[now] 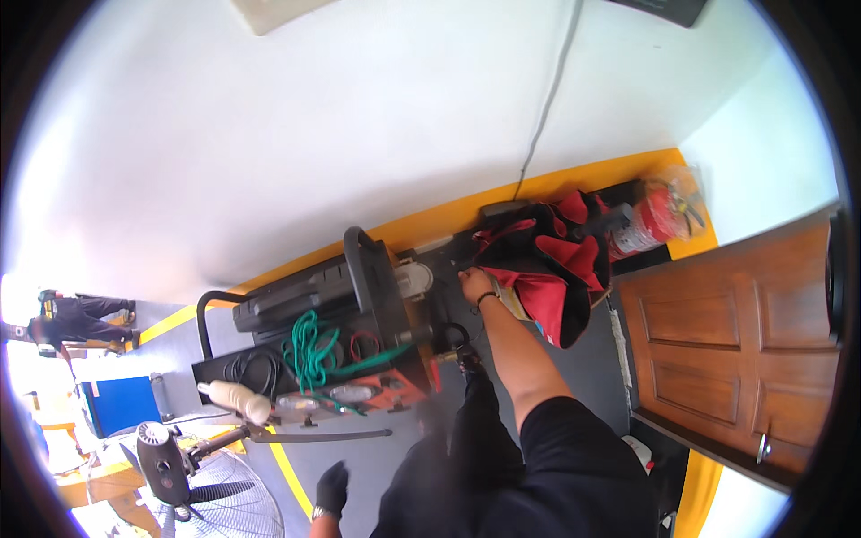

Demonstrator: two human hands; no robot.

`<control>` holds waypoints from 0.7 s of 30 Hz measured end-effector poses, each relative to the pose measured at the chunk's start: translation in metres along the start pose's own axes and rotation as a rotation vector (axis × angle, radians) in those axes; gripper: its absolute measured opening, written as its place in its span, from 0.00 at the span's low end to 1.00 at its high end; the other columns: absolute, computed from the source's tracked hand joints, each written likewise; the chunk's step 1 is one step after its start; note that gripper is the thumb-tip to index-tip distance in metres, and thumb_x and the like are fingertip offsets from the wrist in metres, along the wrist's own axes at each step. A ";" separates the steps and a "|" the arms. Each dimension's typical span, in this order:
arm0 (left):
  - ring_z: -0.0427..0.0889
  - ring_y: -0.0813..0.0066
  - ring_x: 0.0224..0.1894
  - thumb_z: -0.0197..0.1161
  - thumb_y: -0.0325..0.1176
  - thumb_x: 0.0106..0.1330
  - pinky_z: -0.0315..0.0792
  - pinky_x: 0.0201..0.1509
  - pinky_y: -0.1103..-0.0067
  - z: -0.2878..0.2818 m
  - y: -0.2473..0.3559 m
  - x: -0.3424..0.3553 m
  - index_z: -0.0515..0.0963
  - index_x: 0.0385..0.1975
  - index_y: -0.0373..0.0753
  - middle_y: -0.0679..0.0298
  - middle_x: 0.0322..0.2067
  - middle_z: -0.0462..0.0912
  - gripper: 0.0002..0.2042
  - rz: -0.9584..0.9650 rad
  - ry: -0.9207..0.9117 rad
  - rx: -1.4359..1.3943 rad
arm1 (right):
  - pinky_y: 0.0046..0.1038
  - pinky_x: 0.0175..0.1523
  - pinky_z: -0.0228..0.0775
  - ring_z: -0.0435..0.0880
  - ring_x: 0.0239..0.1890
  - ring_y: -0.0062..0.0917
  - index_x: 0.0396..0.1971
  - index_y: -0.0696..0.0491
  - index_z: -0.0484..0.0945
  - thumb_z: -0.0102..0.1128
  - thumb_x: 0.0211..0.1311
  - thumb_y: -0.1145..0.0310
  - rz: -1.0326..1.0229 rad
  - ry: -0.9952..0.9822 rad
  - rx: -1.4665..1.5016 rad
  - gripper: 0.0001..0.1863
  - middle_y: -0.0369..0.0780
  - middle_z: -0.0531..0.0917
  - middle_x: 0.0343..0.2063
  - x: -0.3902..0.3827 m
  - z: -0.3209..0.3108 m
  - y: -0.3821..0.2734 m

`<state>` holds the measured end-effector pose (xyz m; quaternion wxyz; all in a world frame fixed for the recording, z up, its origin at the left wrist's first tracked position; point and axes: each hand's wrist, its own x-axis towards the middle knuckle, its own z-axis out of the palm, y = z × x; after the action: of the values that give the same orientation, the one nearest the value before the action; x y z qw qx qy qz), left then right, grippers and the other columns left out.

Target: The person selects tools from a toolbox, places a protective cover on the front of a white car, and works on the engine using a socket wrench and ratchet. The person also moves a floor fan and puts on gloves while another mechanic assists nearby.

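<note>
Your bare right hand (475,285) is just left of the red-and-black fabric bag (567,289), fingers partly curled, hold indeterminate; your black-gloved left hand (332,490) is near left, finger opening and hold indeterminate

Red fire extinguisher (653,222) in clear plastic, tucked in the corner near a brown panelled door (691,318) with a silver handle (763,448). White wall (359,117) has a grey cable (551,94) running down it, yellow band (459,212) along the bottom. Far left there's a blue box (126,406), a black fan (168,464), plus somebody in dark clothes (88,319).
</note>
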<state>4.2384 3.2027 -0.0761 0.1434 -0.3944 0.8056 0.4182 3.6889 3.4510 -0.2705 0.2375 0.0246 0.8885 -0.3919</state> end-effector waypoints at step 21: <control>0.81 0.60 0.59 0.54 0.41 0.76 0.76 0.63 0.71 0.101 0.002 -0.033 0.75 0.63 0.35 0.54 0.56 0.82 0.22 -0.673 -0.174 -0.282 | 0.45 0.65 0.70 0.79 0.59 0.49 0.59 0.58 0.76 0.38 0.82 0.56 -0.160 -0.166 -0.305 0.24 0.55 0.80 0.56 0.149 0.105 0.081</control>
<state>4.2477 3.2999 -0.1181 0.2850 -0.6158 0.5502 0.4867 3.6182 3.4120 -0.4526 0.2792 -0.1148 0.9140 -0.2710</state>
